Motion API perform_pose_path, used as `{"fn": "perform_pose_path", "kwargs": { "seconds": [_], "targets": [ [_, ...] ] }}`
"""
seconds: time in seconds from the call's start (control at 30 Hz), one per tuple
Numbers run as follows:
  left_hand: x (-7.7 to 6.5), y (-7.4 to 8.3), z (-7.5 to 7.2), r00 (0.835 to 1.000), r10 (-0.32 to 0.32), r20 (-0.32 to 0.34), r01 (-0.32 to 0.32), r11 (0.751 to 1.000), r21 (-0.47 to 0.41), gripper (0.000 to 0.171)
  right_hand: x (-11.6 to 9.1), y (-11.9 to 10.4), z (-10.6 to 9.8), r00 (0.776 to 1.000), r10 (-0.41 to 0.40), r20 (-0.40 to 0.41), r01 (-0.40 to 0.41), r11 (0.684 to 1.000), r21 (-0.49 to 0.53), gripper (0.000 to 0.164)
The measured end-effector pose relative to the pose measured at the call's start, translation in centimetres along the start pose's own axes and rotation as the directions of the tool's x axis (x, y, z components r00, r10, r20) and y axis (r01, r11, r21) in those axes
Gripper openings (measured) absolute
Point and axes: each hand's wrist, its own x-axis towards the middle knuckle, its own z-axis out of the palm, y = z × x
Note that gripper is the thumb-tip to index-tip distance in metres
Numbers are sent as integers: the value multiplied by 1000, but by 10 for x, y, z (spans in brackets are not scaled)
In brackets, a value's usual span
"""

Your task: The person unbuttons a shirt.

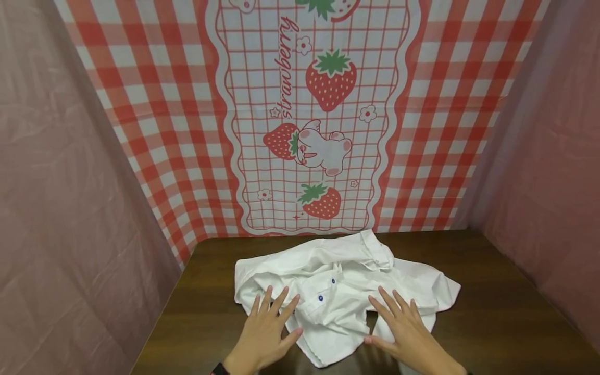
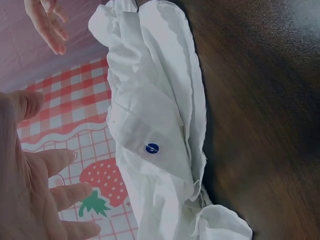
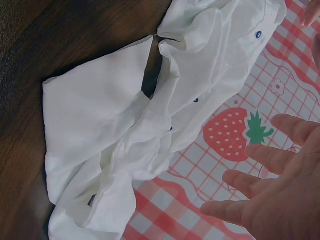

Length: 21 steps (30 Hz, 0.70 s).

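Note:
A white shirt [image 1: 347,297] with dark blue buttons lies crumpled on the dark wooden table [image 1: 487,323]. Its collar points toward the back, and its sleeves spread left and right. My left hand [image 1: 267,333], fingers spread, hovers over the shirt's front left part in the head view. To the right, my right hand [image 1: 405,330] is likewise spread above the fabric, palm down. Neither hand grips anything. Both wrist views show the hands apart from the shirt, with a blue button [image 2: 152,148] facing up in the left one.
Behind the table hangs a red-checked cloth [image 1: 436,130] printed with strawberries. Pink curtains [image 1: 61,208] close in the left and right sides. Bare wood shows around the shirt, and the table's back edge runs close behind the collar.

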Motion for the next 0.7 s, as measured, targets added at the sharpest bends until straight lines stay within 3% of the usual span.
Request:
{"fn": "perform_pose_path", "kwargs": {
  "seconds": [0.3, 0.53, 0.7],
  "targets": [
    [13, 4, 4, 1000, -6, -6, 6, 999, -47, 59, -1, 0, 4, 999, -25, -32, 25, 1000, -4, 72],
    [27, 8, 14, 996, -4, -90, -3, 997, -78, 62, -4, 2, 11, 992, -91, -86, 91, 996, 2, 69],
    [38, 10, 24, 997, -39, -70, 30, 992, -123, 68, -6, 3, 14, 985, -130, -110, 128, 991, -25, 68]
  ]
}}
